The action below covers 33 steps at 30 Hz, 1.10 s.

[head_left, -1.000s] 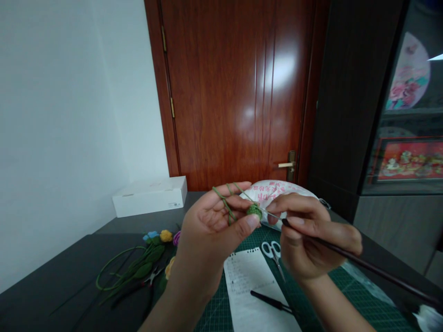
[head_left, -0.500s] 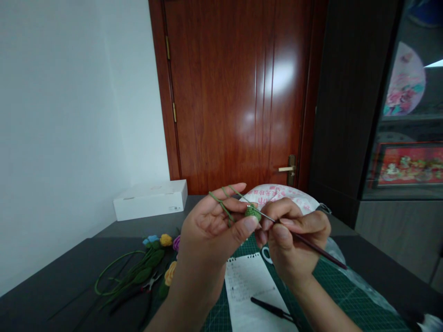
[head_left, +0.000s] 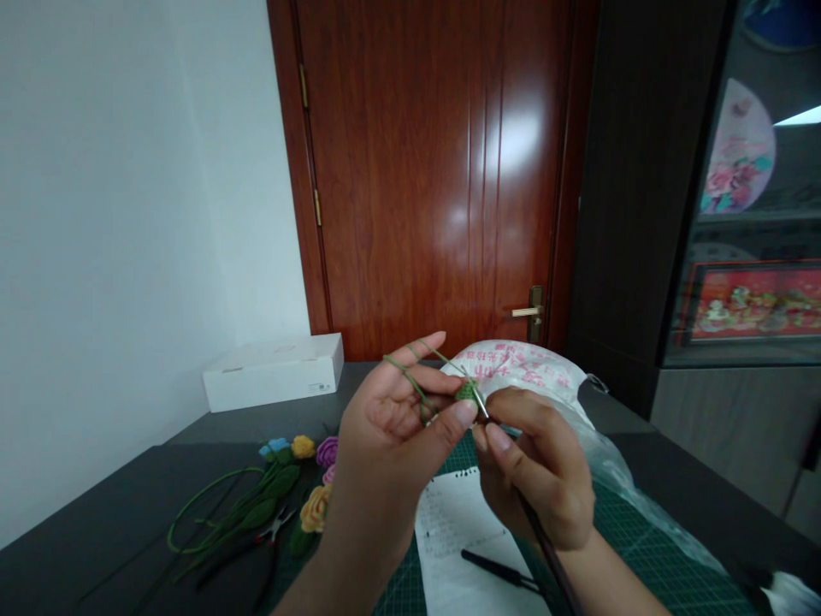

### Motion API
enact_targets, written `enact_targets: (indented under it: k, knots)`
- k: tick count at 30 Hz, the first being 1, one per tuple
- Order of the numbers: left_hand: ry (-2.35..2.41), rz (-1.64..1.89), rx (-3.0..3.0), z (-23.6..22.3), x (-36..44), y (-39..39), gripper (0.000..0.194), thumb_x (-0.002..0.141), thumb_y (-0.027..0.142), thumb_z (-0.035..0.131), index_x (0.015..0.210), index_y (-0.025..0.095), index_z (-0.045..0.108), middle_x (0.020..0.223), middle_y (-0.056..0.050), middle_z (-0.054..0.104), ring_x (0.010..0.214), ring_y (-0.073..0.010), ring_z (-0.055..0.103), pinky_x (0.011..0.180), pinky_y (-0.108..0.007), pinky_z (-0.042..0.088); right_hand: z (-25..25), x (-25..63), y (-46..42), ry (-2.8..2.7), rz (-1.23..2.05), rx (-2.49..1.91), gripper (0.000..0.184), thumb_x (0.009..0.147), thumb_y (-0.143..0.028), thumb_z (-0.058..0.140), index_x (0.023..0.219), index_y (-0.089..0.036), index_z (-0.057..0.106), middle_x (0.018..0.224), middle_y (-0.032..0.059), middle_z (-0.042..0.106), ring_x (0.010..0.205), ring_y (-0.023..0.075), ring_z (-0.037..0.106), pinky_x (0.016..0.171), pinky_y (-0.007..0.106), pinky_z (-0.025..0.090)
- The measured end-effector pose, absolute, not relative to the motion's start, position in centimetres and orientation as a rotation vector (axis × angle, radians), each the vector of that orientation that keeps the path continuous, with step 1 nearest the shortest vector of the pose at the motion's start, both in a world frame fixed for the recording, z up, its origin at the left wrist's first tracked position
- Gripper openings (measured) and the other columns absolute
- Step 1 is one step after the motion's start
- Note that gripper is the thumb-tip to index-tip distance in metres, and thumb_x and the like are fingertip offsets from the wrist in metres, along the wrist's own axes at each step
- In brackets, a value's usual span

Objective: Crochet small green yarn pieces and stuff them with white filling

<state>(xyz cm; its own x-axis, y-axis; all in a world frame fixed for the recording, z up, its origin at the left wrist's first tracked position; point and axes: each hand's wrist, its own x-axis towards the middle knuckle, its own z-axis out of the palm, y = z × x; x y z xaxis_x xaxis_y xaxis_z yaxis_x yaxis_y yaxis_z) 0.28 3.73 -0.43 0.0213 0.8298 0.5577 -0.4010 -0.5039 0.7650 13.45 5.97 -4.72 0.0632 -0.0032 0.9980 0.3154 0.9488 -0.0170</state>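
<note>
My left hand [head_left: 398, 419] pinches a small green crochet piece [head_left: 467, 393] between thumb and fingers. Green yarn [head_left: 405, 373] wraps round its fingers, and one strand runs taut from the raised index finger to the piece. My right hand [head_left: 542, 466] is closed round a crochet hook [head_left: 482, 405] with a dark handle and a silver shaft. The hook's metal end is at the crochet piece, tilted up and to the left. Whether its tip sits inside a stitch is too small to tell.
Crocheted flowers [head_left: 314, 509] with green stems and pliers [head_left: 273, 530] lie at left. Below my hands are a written notepaper [head_left: 449, 522], black tweezers [head_left: 493, 566] and a green cutting mat [head_left: 634, 547]. Behind stand a white box [head_left: 275, 376] and a printed plastic bag [head_left: 519, 359].
My right hand has turned, so the hook now stands steeper, its handle pointing down instead of out to the right. The left hand keeps its hold on the crochet piece. The view has shifted slightly.
</note>
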Motion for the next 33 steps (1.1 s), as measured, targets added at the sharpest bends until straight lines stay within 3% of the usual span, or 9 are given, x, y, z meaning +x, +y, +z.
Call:
enact_targets:
  k: [6, 12, 17, 22, 25, 29, 33]
  knots:
    - [0.545, 1.685, 1.518, -0.5, -0.1, 4.1, 0.065, 0.076, 0.012, 0.085, 0.136, 0.016, 0.062, 0.090, -0.005, 0.077, 0.086, -0.0171, 0.072, 0.079, -0.026, 0.060, -4.5, 13.8, 6.3, -1.406, -0.471, -0.166, 0.029, 0.088, -0.003, 0.063, 0.108, -0.024, 0.067, 0.082, 0.0027, 0.072, 0.063, 0.0163, 0.066, 0.052, 0.029, 0.057]
    - [0.526, 1.646, 1.601, -0.3, -0.8, 4.7, 0.058, 0.077, 0.012, 0.083, 0.132, 0.013, 0.064, 0.091, -0.007, 0.079, 0.083, -0.0166, 0.072, 0.074, -0.024, 0.059, -4.0, 14.1, 5.9, -1.431, -0.483, -0.133, 0.025, 0.089, -0.003, 0.062, 0.107, -0.020, 0.066, 0.081, 0.0045, 0.069, 0.064, 0.0165, 0.066, 0.051, 0.030, 0.055]
    - [0.516, 1.582, 1.584, -0.1, -1.1, 4.7, 0.046, 0.079, 0.013, 0.081, 0.124, 0.014, 0.070, 0.092, -0.007, 0.077, 0.082, -0.0163, 0.071, 0.073, -0.025, 0.060, -2.8, 14.6, 5.3, -1.321, 0.005, -0.215, 0.006, 0.095, -0.014, 0.062, 0.094, -0.021, 0.062, 0.075, 0.0007, 0.060, 0.066, 0.0161, 0.063, 0.057, 0.030, 0.051]
    - [0.453, 1.464, 1.523, 0.0, -1.3, 4.8, 0.040, 0.080, 0.014, 0.081, 0.119, 0.014, 0.073, 0.091, -0.007, 0.077, 0.078, -0.0153, 0.069, 0.070, -0.025, 0.058, -1.9, 14.6, 6.0, -1.284, 0.753, -0.157, 0.019, 0.100, -0.027, 0.058, 0.083, -0.021, 0.051, 0.068, -0.0042, 0.054, 0.048, 0.0081, 0.043, 0.045, 0.022, 0.037]
    - [0.439, 1.449, 1.489, -0.1, -1.3, 4.9, 0.040, 0.079, 0.016, 0.082, 0.119, 0.014, 0.074, 0.093, -0.008, 0.077, 0.077, -0.0158, 0.070, 0.069, -0.026, 0.058, -1.9, 13.8, 6.6, -1.276, 0.970, -0.111, 0.025, 0.100, -0.030, 0.059, 0.081, -0.023, 0.045, 0.064, -0.0074, 0.051, 0.044, 0.0069, 0.039, 0.042, 0.019, 0.035]
    - [0.438, 1.497, 1.462, -0.1, -1.1, 4.9, 0.042, 0.079, 0.016, 0.082, 0.120, 0.014, 0.074, 0.094, -0.008, 0.077, 0.081, -0.0177, 0.071, 0.070, -0.027, 0.058, -2.3, 13.0, 6.9, -1.284, 0.818, -0.084, 0.023, 0.098, -0.025, 0.063, 0.085, -0.026, 0.044, 0.068, -0.0084, 0.056, 0.046, 0.0078, 0.046, 0.044, 0.019, 0.040]
    - [0.453, 1.571, 1.443, -0.2, -0.5, 4.5, 0.041, 0.079, 0.014, 0.082, 0.120, 0.017, 0.075, 0.090, -0.004, 0.075, 0.079, -0.0149, 0.069, 0.074, -0.026, 0.058, -2.8, 13.6, 6.5, -1.366, 0.153, -0.270, 0.014, 0.091, -0.017, 0.068, 0.087, -0.025, 0.058, 0.074, -0.0035, 0.064, 0.059, 0.0129, 0.059, 0.054, 0.026, 0.049]
